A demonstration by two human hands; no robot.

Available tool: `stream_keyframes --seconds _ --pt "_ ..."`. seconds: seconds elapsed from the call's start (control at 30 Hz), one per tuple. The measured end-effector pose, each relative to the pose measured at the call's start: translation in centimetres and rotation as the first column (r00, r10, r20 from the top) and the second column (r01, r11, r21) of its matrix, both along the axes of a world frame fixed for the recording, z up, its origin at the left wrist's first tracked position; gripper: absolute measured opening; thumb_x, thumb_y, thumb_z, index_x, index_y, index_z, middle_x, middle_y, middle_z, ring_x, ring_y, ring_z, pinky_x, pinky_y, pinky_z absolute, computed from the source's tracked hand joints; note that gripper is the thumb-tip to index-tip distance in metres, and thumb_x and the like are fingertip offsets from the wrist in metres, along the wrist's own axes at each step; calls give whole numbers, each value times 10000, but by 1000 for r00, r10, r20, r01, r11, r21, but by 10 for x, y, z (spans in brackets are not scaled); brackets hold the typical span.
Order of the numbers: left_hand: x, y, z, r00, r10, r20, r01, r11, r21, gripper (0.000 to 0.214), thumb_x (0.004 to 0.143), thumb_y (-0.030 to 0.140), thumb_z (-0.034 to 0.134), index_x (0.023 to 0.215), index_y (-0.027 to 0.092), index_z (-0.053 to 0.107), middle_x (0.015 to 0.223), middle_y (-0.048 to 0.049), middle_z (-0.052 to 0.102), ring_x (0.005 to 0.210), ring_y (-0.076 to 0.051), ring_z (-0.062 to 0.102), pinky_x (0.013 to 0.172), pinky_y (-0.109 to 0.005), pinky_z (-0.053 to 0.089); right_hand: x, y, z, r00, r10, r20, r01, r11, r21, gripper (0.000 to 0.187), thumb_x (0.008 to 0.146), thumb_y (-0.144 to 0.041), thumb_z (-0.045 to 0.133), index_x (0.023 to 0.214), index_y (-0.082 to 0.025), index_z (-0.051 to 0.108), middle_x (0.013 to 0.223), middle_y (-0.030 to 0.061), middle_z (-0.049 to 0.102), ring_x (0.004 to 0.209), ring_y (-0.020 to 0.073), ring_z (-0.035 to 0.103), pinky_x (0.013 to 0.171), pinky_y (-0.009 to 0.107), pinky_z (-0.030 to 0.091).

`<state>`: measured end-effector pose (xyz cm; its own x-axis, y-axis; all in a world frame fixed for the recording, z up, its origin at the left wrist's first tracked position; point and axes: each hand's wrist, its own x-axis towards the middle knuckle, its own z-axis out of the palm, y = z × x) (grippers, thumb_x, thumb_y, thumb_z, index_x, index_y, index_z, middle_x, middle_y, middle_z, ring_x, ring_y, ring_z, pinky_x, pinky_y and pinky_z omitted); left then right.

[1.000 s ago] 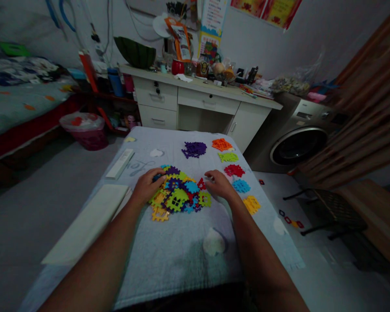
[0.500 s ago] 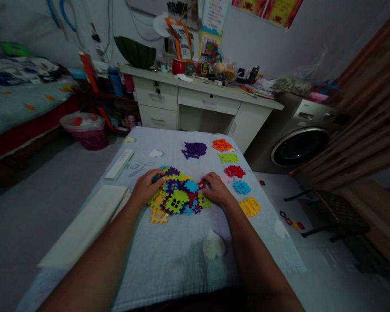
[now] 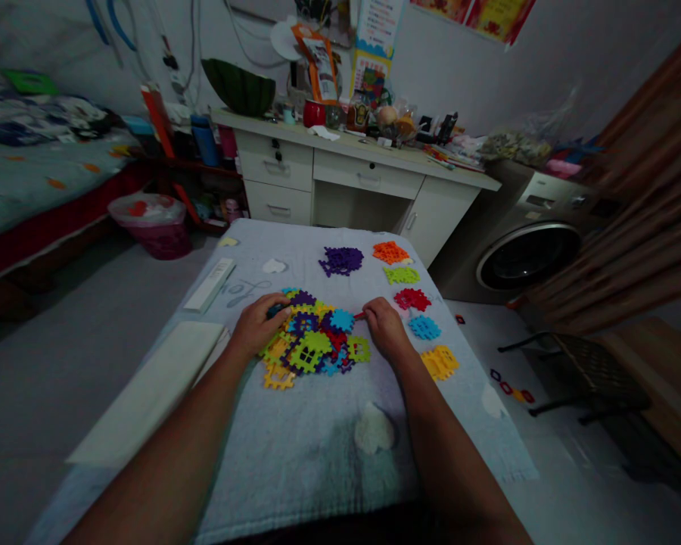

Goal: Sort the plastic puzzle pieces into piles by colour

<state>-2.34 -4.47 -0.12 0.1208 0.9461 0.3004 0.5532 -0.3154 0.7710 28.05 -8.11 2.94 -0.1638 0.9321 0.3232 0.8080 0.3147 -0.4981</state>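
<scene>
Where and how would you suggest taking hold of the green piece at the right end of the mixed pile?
I would pinch the green piece by its notched right edge, coming from the right: that edge is free, while its left side meets the mixed pile. It seems to lie nearly flat, so a fingertip may need to lift it.

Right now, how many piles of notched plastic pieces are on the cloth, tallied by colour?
Purple pile: 1
Orange pile: 1
Lime-green pile: 1
Red pile: 1
Light-blue pile: 1
Yellow pile: 1
Mixed-colour pile, between the hands: 1
Total: 7
</scene>
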Motion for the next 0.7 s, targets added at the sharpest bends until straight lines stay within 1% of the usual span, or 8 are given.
stream_keyframes --seconds 0.1,0.2,0.27,0.4,0.53,0.63,0.7 --pt "0 0 0 1000 -2 -1 2 1000 -4 403 802 523 540 1024 218 682 1170 -77 685 1144 -272 610 1045 -417 444 5 2 -1 997 -74 -11 74 997 32 222 945 -216 442 945 -177 661 958 92 640 923 201 577 864 302 443" --pt "1 0 0 1000 -4 2 4 1000 -12 404 807 528 537 1017 214 678 1169 -82 684 1141 -273 611 1049 -420 440 15 7 3 988 -144 -52 147 988 53 227 928 -231 458 936 -163 675 952 102 671 916 206 597 862 306 445" --pt "1 0 0 1000 -4 8 4 1000 -12 402 806 528 540 1014 213 677 1178 -86 681 1146 -274 609 1054 -425 435 27 11 10 974 -209 -85 213 976 44 219 906 -238 477 934 -160 679 941 96 691 894 203 612 846 303 450" --pt "1 1 -2 1000 2 16 -2 1000 -5 410 796 532 551 1019 212 679 1200 -93 674 1166 -274 600 1068 -427 424 58 19 27 922 -363 -139 366 931 -1 215 869 -255 491 910 -176 686 879 56 714 827 185 626 782 278 451" --pt "-1 2 -4 1000 -6 5 6 1000 -2 423 796 546 547 1034 220 677 1200 -83 677 1156 -269 607 1062 -421 431 87 24 37 904 -406 -138 401 914 -57 210 821 -245 506 825 -155 696 798 52 711 730 174 615 697 267 440" --pt "-1 3 -5 1000 -7 -7 7 1000 3 425 799 546 545 1033 219 680 1192 -86 679 1150 -273 611 1057 -421 435 105 26 40 897 -427 -110 418 903 -99 207 794 -242 515 800 -156 703 732 40 697 667 165 600 653 263 434" --pt "-2 3 -5 1000 -11 -8 11 1000 5 426 801 543 544 1036 215 680 1190 -90 679 1154 -274 609 1060 -420 432 115 28 40 891 -448 -77 440 892 -100 198 774 -221 519 790 -166 708 721 34 697 666 163 601 654 262 437"
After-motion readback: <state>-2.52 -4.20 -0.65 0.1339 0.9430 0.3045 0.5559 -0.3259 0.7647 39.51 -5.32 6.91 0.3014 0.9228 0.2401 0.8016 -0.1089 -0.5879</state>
